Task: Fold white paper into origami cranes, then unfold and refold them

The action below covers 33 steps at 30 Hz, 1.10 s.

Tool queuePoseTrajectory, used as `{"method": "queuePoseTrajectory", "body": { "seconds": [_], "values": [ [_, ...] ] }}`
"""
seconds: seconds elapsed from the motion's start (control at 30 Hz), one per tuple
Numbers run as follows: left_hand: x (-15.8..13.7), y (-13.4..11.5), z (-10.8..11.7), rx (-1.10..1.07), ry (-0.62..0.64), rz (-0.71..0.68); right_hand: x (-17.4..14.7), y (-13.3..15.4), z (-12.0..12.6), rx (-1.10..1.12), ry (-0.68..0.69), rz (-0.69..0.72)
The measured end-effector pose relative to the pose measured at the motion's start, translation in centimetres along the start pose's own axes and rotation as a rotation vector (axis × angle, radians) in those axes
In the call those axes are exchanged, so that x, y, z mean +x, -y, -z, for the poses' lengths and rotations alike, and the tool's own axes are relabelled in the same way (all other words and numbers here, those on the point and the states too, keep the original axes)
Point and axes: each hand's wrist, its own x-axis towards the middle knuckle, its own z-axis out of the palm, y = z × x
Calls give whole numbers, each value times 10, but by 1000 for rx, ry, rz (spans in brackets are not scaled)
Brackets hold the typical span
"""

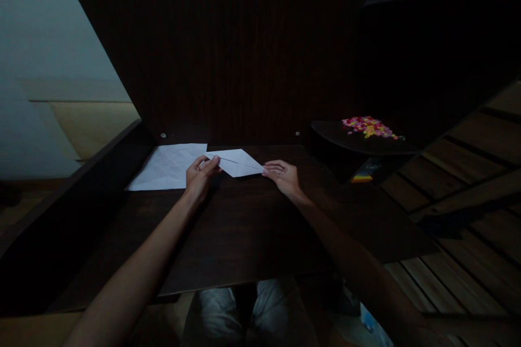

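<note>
So I've got a folded paper [240, 162] in front of me, held between my two hands over the desk [244, 233]. It's white, kind of a stretched diamond, pointy at the right end, with a fold line running lengthwise down the middle. My left hand [197, 179] has the left end, thumb pressed on top and the other fingers tucked around and under, so yeah, clamped on it. My right hand [287, 178] is pinching the right tip, thumb and fingers together on the point. It's pretty dark in here, so I can't really tell whether the bottom edge touches the wood or sits just above it.

Just left of my left hand there's a plain white sheet [165, 169] lying flat on the desk, a bit creased, near the low side panel [73, 190]. Behind everything is a tall dark back panel [244, 49] with a screw [163, 135] low on the left and another low on the right.

Off to my right there's a little rounded shelf [337, 136] with a loose heap of pink, red and yellow bits [369, 127] on it, and something rainbow-striped [362, 178] below. Wooden slats [480, 265] past that, my trousers [272, 309] under the desk edge.
</note>
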Motion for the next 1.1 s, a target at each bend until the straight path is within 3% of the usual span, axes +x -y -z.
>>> {"method": "queuePoseTrajectory", "body": {
  "seconds": [0.1, 0.43, 1.1],
  "values": [
    [-10, 2, -8, 61, 111, 97, -5, 4, -7, 30, 23, -9],
    [-19, -2, -16, 43, 91, 210, -17, 9, -16, -43, 129, 31],
    [-21, 0, -16, 4, 113, 160, -17, 15, -18, 116, 227, -23]
  ]
}}
